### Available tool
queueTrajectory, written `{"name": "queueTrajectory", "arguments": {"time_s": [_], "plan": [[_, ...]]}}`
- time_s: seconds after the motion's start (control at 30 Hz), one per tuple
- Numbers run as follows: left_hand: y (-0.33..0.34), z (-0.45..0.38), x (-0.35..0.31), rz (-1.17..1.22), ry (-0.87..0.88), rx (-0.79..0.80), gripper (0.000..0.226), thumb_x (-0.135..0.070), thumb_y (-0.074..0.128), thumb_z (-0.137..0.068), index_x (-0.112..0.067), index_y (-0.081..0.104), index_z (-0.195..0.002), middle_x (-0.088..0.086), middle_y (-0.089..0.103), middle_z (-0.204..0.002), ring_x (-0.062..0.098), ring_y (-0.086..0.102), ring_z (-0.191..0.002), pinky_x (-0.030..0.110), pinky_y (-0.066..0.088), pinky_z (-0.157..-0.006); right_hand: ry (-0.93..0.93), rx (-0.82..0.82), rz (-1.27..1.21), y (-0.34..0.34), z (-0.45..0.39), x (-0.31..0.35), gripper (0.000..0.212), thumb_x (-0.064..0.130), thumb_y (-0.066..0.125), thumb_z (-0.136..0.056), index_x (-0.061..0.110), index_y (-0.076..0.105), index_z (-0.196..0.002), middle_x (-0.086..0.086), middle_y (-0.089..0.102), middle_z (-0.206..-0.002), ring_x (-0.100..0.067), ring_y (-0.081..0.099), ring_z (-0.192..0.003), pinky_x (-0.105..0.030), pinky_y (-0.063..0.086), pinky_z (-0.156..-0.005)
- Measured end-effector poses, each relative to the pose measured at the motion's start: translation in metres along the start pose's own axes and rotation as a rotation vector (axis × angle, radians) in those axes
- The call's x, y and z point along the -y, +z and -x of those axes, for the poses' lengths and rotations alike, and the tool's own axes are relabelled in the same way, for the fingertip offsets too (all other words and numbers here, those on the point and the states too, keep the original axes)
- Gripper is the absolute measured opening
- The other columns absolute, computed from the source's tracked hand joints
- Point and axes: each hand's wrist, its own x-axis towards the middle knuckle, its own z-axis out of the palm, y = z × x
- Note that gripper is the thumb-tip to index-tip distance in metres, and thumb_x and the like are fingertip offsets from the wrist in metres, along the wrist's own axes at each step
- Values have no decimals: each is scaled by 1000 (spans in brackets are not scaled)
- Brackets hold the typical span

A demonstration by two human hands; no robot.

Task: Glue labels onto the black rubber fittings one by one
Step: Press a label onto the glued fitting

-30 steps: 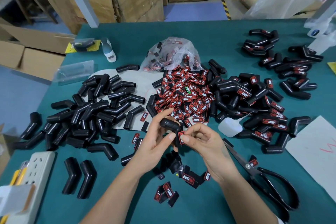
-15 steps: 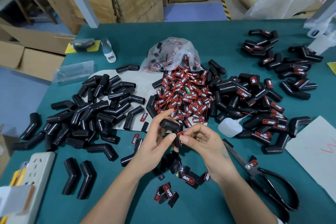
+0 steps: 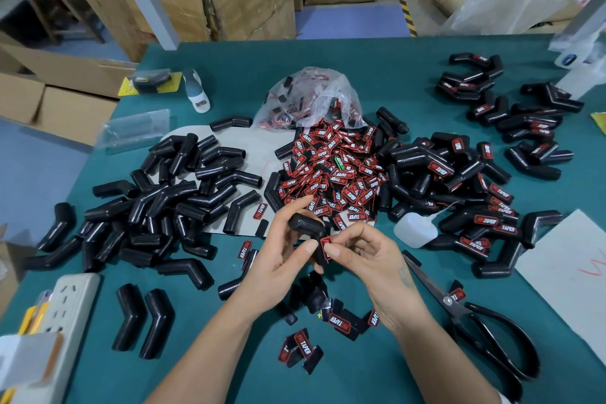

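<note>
One clear bag (image 3: 308, 98) spills labels (image 3: 331, 170) mid-bench. Left hand (image 3: 278, 259) fingers grip bent fitting (image 3: 306, 226), upper leg pointing far-left; right hand (image 3: 370, 259) fingers pinch label (image 3: 326, 244) against it.

Very little differs from a second ago. The left hand (image 3: 282, 259) sits a touch higher and farther toward 12 o'clock than before, carrying the black rubber fitting (image 3: 306, 226) with it, so the fitting's upper end now lies closer to the heap of red labels (image 3: 331, 170). The right hand (image 3: 367, 259) follows in the same direction, its thumb and forefinger pinching the label (image 3: 326, 244) against the fitting's lower leg; the two thumbs stand slightly nearer each other at the label's 9 o'clock edge than a second ago.
</note>
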Motion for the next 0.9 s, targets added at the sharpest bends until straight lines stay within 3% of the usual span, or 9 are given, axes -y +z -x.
{"name": "queueTrajectory", "arguments": {"time_s": [0.27,0.43,0.63,0.9], "plan": [[1,0,-2,6,-1,-6,56,-27,61,-108,-33,36,-157,-4,59,-123,21,67,-87,35,60,-78,-14,-13,9,0,1,-1,28,43,90,-76,23,73,-86,-5,77,-97,-19,69,-97,-52,49,-102],[1,0,-1,2,5,-3,56,-27,60,-108,-31,36,-158,-1,58,-125,24,68,-84,37,60,-79,-11,-9,9,0,1,0,32,47,91,-75,23,74,-86,-7,77,-97,-22,68,-99,-60,47,-107],[2,1,-5,-2,2,4,55,-27,60,-108,-35,37,-157,-9,60,-122,22,69,-83,34,60,-79,-14,-20,16,1,2,1,26,42,90,-76,23,73,-85,-8,77,-99,-25,69,-100,-52,51,-101],[3,1,-6,-3,-9,-7,54,-28,61,-107,-36,39,-155,-5,59,-123,22,68,-85,34,60,-78,-25,-15,8,1,2,2,25,41,89,-77,24,73,-86,-7,77,-99,-24,68,-99,-54,50,-102]]}}
